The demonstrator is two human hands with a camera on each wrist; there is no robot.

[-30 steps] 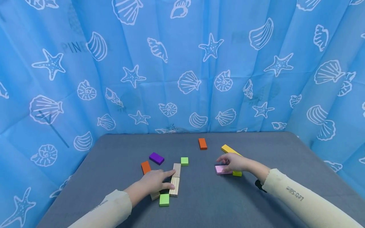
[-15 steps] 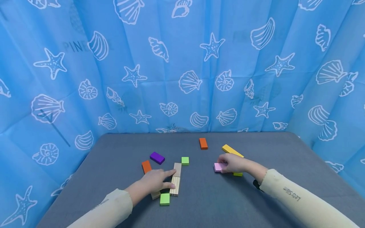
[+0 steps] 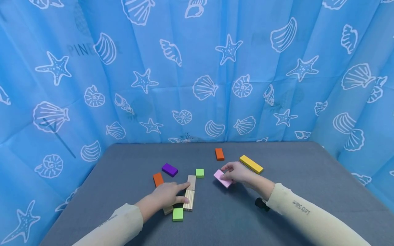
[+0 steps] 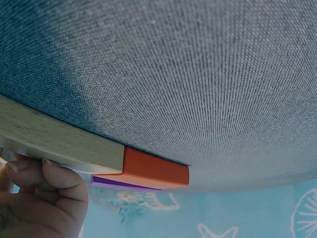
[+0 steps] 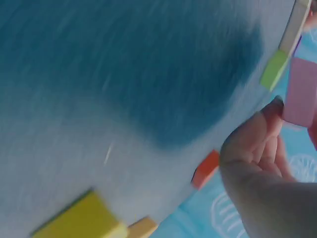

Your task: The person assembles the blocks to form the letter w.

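The planks (image 3: 188,200) are laid end to end just left of the table's (image 3: 307,177) middle, and the left hand (image 3: 167,196) is rested against them from 8 o'clock. The far cube (image 3: 199,173) is set at their 1 o'clock, just beside the far end; the near cube (image 3: 177,214) is placed at their 7 o'clock. The short block (image 3: 158,179) is found at their 10 o'clock, with the angled block (image 3: 169,169) behind it at 1 o'clock. The slab (image 3: 223,178) is pinched by the right hand (image 3: 238,172), well apart from the planks at 2 o'clock. The far block (image 3: 219,154) is seen at the slab's 12 o'clock, the long bar (image 3: 251,164) at the right hand's 2 o'clock. The curtain (image 3: 197,68) is hung behind and to both sides.
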